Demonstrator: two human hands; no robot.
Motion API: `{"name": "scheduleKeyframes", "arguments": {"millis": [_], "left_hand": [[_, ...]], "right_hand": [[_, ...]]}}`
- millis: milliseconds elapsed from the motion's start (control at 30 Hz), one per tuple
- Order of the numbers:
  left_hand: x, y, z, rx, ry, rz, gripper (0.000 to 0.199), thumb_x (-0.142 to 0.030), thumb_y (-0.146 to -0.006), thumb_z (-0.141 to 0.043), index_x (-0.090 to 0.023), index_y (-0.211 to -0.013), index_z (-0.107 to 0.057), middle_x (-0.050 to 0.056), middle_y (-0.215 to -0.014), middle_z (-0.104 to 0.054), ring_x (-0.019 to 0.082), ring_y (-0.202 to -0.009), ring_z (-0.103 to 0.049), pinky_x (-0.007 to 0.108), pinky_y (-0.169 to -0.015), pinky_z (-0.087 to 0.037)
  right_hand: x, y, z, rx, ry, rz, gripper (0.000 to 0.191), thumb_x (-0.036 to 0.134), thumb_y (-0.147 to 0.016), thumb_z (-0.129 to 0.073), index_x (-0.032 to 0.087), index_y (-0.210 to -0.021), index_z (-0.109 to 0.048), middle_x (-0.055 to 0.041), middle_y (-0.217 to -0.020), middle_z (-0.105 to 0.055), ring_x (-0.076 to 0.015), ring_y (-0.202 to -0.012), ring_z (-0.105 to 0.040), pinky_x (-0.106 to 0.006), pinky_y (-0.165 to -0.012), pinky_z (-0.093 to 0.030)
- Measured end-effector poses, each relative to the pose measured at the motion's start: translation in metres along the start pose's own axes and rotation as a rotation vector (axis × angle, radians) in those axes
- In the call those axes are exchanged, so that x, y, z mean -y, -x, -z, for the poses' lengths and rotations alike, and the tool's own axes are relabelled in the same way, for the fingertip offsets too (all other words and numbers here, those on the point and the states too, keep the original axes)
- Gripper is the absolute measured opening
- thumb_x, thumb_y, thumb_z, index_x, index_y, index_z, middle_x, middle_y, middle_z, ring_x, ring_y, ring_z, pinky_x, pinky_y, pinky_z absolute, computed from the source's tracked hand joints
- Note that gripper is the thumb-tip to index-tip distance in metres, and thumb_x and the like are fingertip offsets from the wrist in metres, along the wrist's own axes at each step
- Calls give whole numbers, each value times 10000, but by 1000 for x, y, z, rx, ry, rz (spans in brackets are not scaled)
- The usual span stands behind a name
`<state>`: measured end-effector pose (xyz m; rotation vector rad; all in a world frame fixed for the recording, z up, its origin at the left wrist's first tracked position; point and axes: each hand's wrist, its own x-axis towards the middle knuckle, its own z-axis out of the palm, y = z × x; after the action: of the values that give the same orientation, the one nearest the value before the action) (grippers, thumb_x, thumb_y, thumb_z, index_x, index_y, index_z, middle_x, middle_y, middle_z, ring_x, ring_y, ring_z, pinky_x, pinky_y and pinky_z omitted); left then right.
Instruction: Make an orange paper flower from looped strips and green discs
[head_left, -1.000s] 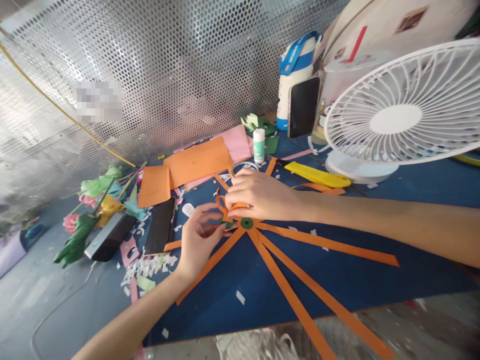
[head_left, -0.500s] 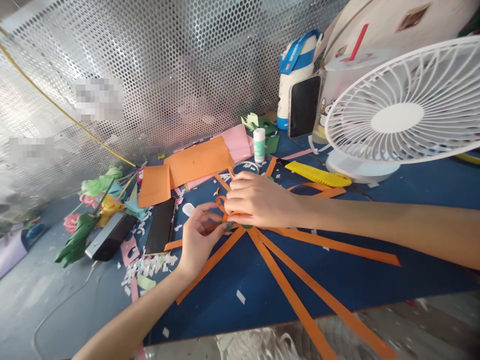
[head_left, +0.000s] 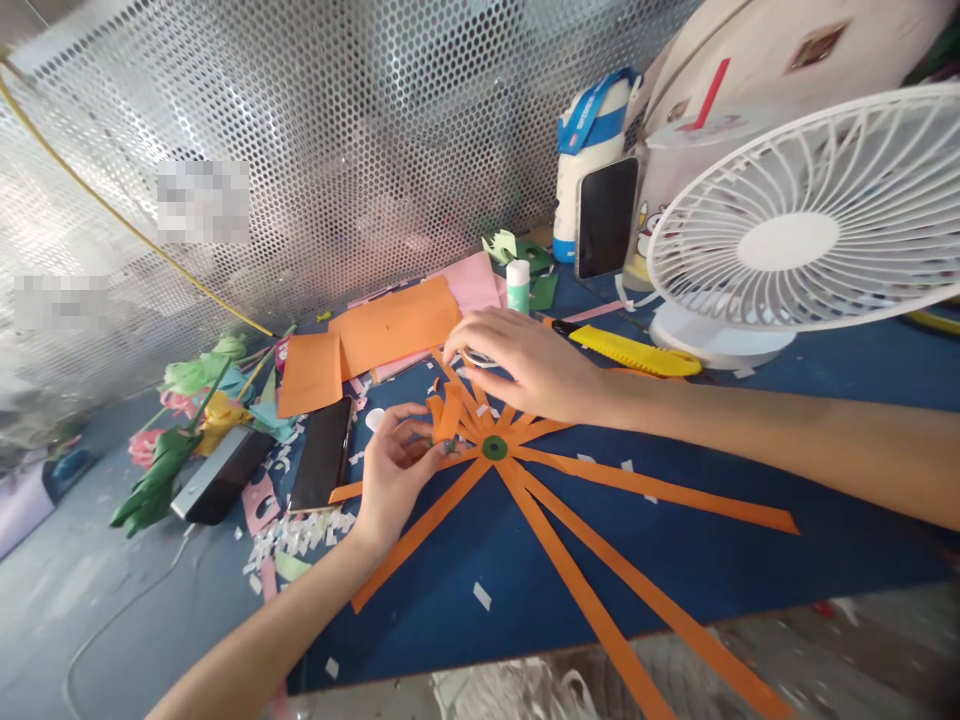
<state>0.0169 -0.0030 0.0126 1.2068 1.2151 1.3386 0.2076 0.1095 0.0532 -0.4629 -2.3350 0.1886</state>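
Several orange paper strips [head_left: 592, 591] spread like rays from a small green disc [head_left: 494, 447] on the blue table. Left of the disc, my left hand [head_left: 401, 462] pinches a folded orange strip [head_left: 448, 412], with a small green bit at its fingertips. My right hand [head_left: 517, 362] hovers above and behind the disc, fingers bent and apart. Beneath its fingers lies a roll of clear tape [head_left: 478, 357], partly hidden. Whether those fingers touch the roll cannot be told.
Behind are orange sheets [head_left: 397, 325], a glue stick [head_left: 517, 286] and a yellow cutter [head_left: 636, 350]. A white fan [head_left: 787, 242] stands at right. A black phone [head_left: 321, 455], paper scraps and paper flowers [head_left: 199, 400] lie at left.
My right hand has lifted off the strips and moved up and back, uncovering the green disc. The folded strip at my left hand now shows more; my left hand has barely moved.
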Motion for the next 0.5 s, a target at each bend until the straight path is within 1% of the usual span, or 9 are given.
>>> {"name": "scheduleKeyframes", "arguments": {"millis": [67,133,200,233,300,367,433,500], "left_hand": [[0,0,0,-8,12,6,421,-289,-744,-810,-218,-1044,-524,-25,-836,-689,174,-755,-755,311,-782,-613],[0,0,0,-23,22,16,438,-299,-734,-819,-220,-1047,-522,-25,-839,-690,185,-751,-760,317,-764,-617],[0,-1,0,-45,32,11,445,-310,-733,-822,-216,-1049,-523,-27,-828,-688,196,-759,-762,334,-776,-618],[-1,-1,1,-56,35,3,443,-314,-736,-820,-213,-1050,-524,-26,-824,-688,203,-771,-763,345,-790,-618],[-1,-1,1,-73,32,-12,423,-316,-750,-810,-207,-1045,-527,-25,-803,-685,213,-792,-762,355,-802,-616],[-1,-1,1,-77,18,-24,392,-299,-770,-795,-204,-1044,-532,-30,-769,-671,209,-793,-757,339,-783,-615],[-1,-1,2,-80,8,-37,366,-285,-785,-781,-205,-1048,-539,-39,-757,-648,185,-763,-744,313,-752,-614],[0,-1,2,-89,9,-47,373,-289,-786,-777,-209,-1063,-541,-40,-778,-631,162,-736,-727,299,-739,-610]], "right_hand": [[-8,0,2,22,-11,-127,120,195,-956,-467,175,-999,-576,-62,-962,-656,-177,-880,-599,-301,-757,-419],[-18,1,0,97,24,-256,116,230,-944,-496,177,-964,-597,-48,-912,-673,-165,-779,-603,-285,-656,-397],[-29,3,-5,180,50,-300,164,237,-942,-492,172,-1000,-630,-64,-945,-693,-185,-817,-620,-288,-642,-394],[-34,5,-9,217,36,-280,206,227,-943,-480,171,-1055,-644,-77,-981,-700,-202,-876,-624,-297,-671,-408],[-42,9,-19,286,-28,-204,308,207,-943,-470,179,-1197,-644,-99,-1061,-701,-232,-1013,-603,-335,-790,-434],[-48,12,-29,321,-98,-158,368,195,-940,-477,198,-1271,-637,-104,-1147,-693,-249,-1106,-567,-398,-921,-415],[-53,13,-37,325,-149,-166,362,188,-933,-494,228,-1248,-669,-87,-1191,-694,-255,-1138,-552,-455,-997,-376],[-57,12,-42,326,-211,-211,336,179,-922,-511,249,-1181,-713,-68,-1169,-714,-249,-1123,-575,-468,-1010,-376]]}}
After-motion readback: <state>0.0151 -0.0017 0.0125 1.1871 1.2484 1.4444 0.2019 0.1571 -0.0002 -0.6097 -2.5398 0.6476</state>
